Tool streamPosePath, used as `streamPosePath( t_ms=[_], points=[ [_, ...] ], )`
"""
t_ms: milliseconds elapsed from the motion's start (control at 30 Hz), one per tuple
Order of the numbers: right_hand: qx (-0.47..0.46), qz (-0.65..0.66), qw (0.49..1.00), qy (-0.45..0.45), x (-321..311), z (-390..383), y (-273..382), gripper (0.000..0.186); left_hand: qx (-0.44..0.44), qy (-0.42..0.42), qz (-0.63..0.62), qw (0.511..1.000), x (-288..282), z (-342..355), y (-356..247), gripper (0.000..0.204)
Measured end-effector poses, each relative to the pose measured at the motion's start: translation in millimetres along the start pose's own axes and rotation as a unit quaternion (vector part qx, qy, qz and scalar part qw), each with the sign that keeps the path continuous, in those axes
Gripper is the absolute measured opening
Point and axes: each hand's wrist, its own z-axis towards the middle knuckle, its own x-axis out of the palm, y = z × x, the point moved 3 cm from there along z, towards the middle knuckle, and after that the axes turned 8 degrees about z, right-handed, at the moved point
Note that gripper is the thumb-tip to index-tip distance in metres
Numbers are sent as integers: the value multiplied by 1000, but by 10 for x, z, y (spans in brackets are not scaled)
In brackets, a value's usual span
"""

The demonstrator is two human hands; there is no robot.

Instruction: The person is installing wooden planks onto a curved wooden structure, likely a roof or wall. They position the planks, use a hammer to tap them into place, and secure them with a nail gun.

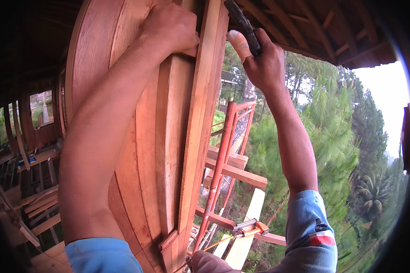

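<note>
My left hand is closed against the wooden wall, high up beside a long upright timber strip. Its fingertips are hidden, and whatever they pinch cannot be made out. Reddish wall boards run down below that hand and behind my left forearm. To the right of the strip, my right hand is wrapped round a dark tool handle, which slants up to the left. The tool's far end lies outside the picture. A pale wrapping covers my right thumb.
Red scaffold tubing stands right of the wall, with timber beams across it. An orange-and-silver tool lies on a pale plank below. Trees fill the drop at right; rafters hang overhead. Loose boards lie inside at left.
</note>
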Motion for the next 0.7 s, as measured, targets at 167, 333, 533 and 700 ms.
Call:
streamPosePath(
  t_ms=[167, 333, 533, 700],
  points=[
    [58, 79, 995, 16, -64, -359, 48, 48, -2, 12, -1, 1000, 50, -2, 25, 39],
    [95, 57, 994, 10, 137, -73, 17, 59, 5, 0, -6, 1000, 85, 4, 5, 35],
    [38, 89, 995, -10, -71, -262, -69, 55, 1, -40, 1, 999, 29, -27, 19, 36],
    [18, 28, 999, 19, 5, -129, -94, 51, 1, 17, 9, 1000, 44, 18, 6, 38]
  ],
)
